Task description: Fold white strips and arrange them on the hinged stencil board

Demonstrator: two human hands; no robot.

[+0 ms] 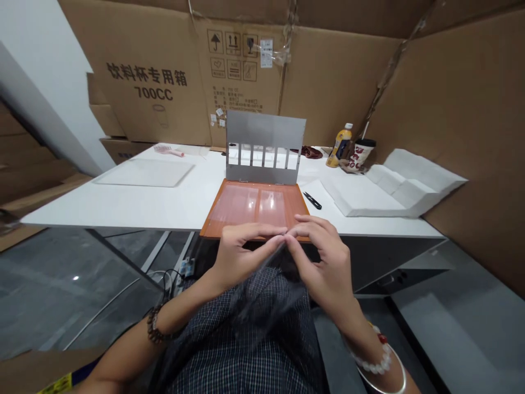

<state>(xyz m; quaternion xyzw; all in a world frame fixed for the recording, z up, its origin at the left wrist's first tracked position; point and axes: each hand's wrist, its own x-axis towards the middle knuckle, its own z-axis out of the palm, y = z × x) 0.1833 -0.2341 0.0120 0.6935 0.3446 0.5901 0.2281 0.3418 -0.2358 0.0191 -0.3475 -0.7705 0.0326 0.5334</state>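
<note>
You are pinching a clear plastic film [264, 309] at lower centre with the fingertips of your left hand [240, 251] and right hand [326, 265], probably because it is hanging limp. Beyond, at centre, an orange board [258, 203] is lying flat on the desk [176, 205]; black snips [313, 201] are resting just beside it, likely for easy reach.

Board [258, 203] orange, pinkish panels [235, 203]. Flap [264, 129] grey. Film [262, 309] clear. Table [156, 205] white. Snips [313, 201] black. Bottle [338, 143] yellow, white cap [348, 126]. Cup [361, 156] white, red print, black lid [365, 143]. Box [164, 38] brown, black print [147, 76]. Clothing [246, 353] dark, pale check.
</note>
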